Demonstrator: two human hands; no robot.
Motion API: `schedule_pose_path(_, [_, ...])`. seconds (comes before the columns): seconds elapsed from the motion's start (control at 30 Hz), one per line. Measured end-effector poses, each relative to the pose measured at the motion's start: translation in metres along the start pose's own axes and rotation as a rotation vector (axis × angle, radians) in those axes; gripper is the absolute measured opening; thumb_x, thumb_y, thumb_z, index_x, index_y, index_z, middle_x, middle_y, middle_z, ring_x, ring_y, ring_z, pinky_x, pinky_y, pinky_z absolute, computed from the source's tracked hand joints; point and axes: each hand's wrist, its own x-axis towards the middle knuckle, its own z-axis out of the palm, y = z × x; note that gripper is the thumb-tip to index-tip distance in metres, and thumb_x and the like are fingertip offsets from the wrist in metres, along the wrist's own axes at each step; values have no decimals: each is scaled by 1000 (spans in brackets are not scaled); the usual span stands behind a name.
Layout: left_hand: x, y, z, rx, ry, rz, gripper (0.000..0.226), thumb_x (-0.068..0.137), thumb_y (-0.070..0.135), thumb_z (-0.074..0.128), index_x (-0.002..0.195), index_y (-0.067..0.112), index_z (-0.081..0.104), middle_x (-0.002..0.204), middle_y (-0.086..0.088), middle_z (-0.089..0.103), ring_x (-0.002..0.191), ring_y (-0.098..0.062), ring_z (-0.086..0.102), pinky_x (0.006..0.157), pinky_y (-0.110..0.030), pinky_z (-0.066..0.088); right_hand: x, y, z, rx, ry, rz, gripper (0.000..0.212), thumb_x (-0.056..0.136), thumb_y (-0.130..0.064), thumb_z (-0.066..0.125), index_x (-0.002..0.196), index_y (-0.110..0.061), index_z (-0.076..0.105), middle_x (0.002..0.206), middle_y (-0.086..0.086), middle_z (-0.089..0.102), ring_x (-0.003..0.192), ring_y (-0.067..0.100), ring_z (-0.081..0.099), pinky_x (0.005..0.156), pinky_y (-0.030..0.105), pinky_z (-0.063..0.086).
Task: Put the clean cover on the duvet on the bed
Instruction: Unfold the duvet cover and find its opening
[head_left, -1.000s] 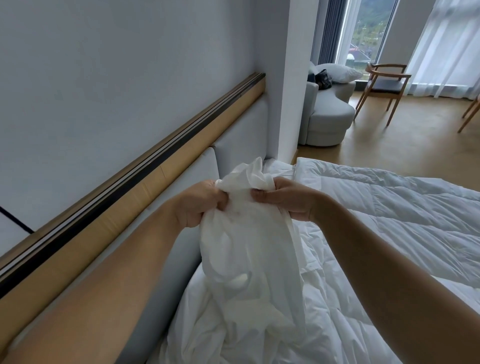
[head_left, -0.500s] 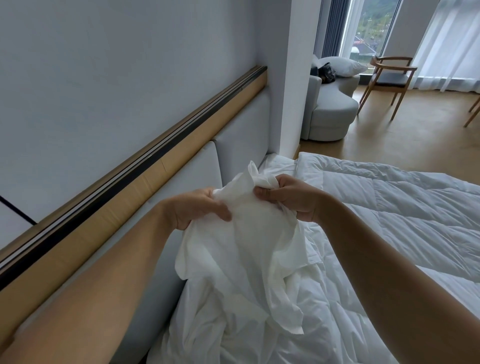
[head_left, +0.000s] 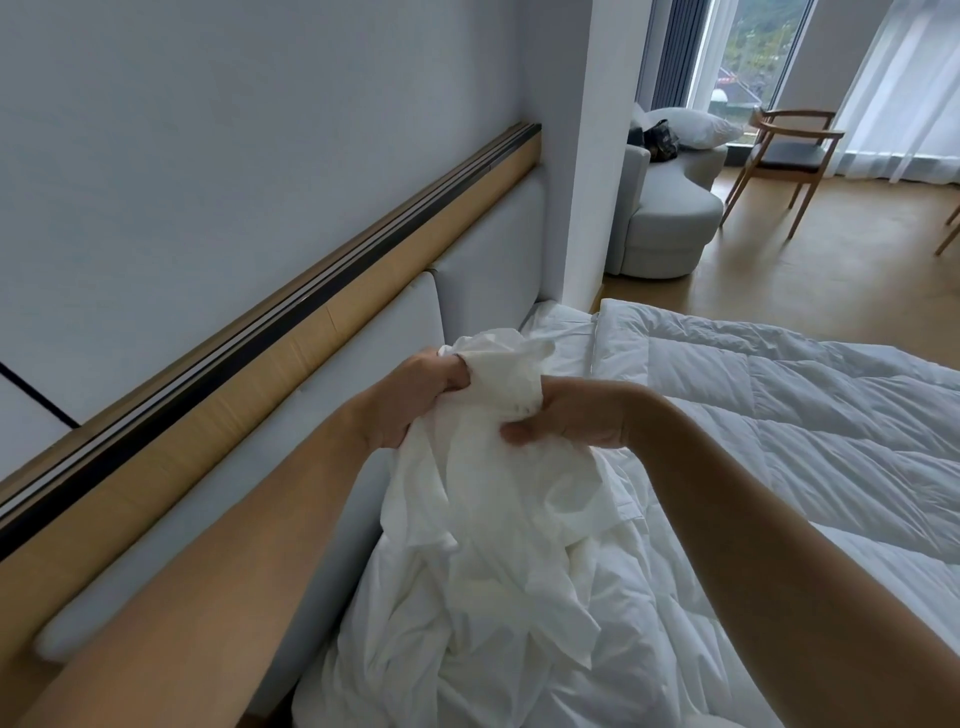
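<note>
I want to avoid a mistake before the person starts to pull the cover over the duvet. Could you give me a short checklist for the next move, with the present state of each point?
1. Left hand grips the cover: ok.
2. Right hand grips the cover: ok, close beside the left hand.
3. Hands hold a true corner of the cover: cannot tell, the cloth is bunched there.
4. Cover hangs free and untangled: not ok, it lies crumpled in a heap below the hands.
5. Duvet lies spread flat: ok for the part in view.
</note>
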Motion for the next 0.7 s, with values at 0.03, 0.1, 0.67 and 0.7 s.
schedule_pose_path(0.03, [-2,-3,-4,-14,-64,-17,60,78,24,63,133,3,55,116,-26,65,102,-42,65,92,-60,53,0,1,-1,81,55,-52,32,96,-7,64,128,-13,62,119,9,70,112,28,67,96,44,57])
schedule_pose_path(0.1, [-8,-8,-11,13,-183,-73,68,73,24,77,135,8,56,122,-23,67,109,-42,67,90,-55,57,2,3,0,196,155,-118,20,100,-8,58,117,-13,67,105,4,74,101,22,71,88,38,60])
schedule_pose_path(0.67, [-22,-21,4,224,-313,-82,42,89,-4,71,126,15,63,115,-7,73,106,-25,72,83,-34,60,11,11,19,333,381,-140,25,98,-32,64,81,-23,81,91,5,78,81,19,76,61,31,60])
schedule_pose_path(0.7, [-21,-21,8,147,-235,-78,31,93,3,68,121,17,66,110,-7,74,100,-24,73,79,-34,61,7,12,16,362,341,-127,21,95,-33,67,81,-26,82,92,5,79,83,19,77,62,30,60])
